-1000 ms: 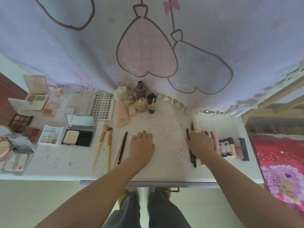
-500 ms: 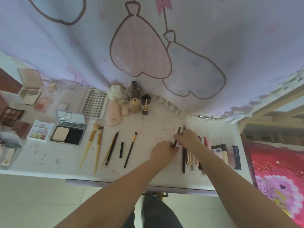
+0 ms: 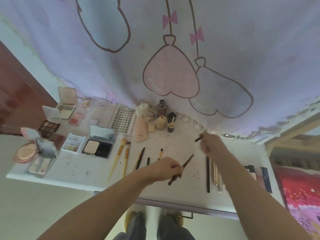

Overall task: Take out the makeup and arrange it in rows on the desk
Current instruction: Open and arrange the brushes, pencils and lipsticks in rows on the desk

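Two bare hands work above a white desk (image 3: 173,191) strewn with makeup. The left hand (image 3: 166,168) is closed around a thin dark pencil (image 3: 186,162), held at a slant just above the desk's middle. The right hand (image 3: 210,144), further back, pinches a short dark stick (image 3: 198,139) in curled fingers. Between the hands and the left edge, brushes (image 3: 121,156) and slim pencils lie side by side in a row. Beside the right forearm a long black pencil (image 3: 208,174) and gold tubes (image 3: 215,175) lie parallel. Open powder compacts (image 3: 97,147) and eyeshadow palettes (image 3: 73,143) fill the left side. Small bottles (image 3: 161,121) stand at the back against a printed curtain (image 3: 173,49).
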The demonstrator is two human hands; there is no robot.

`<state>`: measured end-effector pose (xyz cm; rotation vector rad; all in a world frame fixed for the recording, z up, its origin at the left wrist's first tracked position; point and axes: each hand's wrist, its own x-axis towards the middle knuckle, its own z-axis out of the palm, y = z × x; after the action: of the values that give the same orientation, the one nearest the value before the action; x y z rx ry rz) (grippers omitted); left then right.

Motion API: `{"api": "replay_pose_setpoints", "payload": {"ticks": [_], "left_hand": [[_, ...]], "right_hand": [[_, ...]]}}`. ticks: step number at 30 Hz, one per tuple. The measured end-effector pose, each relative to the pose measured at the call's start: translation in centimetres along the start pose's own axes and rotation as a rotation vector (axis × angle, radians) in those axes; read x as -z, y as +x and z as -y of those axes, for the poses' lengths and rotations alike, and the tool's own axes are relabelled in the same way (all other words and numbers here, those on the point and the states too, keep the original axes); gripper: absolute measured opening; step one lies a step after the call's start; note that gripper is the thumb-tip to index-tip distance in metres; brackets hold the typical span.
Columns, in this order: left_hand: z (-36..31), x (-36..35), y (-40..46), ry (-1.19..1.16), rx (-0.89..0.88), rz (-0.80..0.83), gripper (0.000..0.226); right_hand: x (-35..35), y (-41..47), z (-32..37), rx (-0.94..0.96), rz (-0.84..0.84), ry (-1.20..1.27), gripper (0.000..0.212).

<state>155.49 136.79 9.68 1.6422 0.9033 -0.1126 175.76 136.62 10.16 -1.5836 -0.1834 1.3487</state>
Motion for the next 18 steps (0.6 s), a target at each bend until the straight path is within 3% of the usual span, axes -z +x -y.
{"api": "replay_pose_setpoints", "payload": {"ticks": [2, 7, 9, 13, 15, 18], "left_hand": [[1.9, -0.6, -1.4, -0.014, 0.057, 0.033, 0.030], [3.4, -1.3, 0.0, 0.040, 0.160, -0.305, 0.012], [3.3, -1.4, 1.3, 0.292, 0.179, -0.367, 0.016], [4.1, -1.5, 2.9, 0.716, 0.212, -0.372, 0.014], [4.8, -1.7, 3.3, 0.861, 0.221, -0.339, 0.016], [5.8, -1.7, 3.3, 0.953, 0.207, -0.318, 0.017]], "right_hand": [[1.2, 0.1, 1.0, 0.043, -0.042, 0.016, 0.032], [-1.2, -1.9, -3.1, 0.045, -0.011, -0.522, 0.011], [-2.4, -2.4, -6.2, 0.079, -0.033, -0.709, 0.004], [-3.3, -2.8, -10.5, 0.177, -0.062, -1.253, 0.017], [-3.9, -2.8, -11.2, 0.200, -0.083, -1.502, 0.022], [-5.1, -2.5, -11.8, 0.213, -0.043, -1.666, 0.034]]}}
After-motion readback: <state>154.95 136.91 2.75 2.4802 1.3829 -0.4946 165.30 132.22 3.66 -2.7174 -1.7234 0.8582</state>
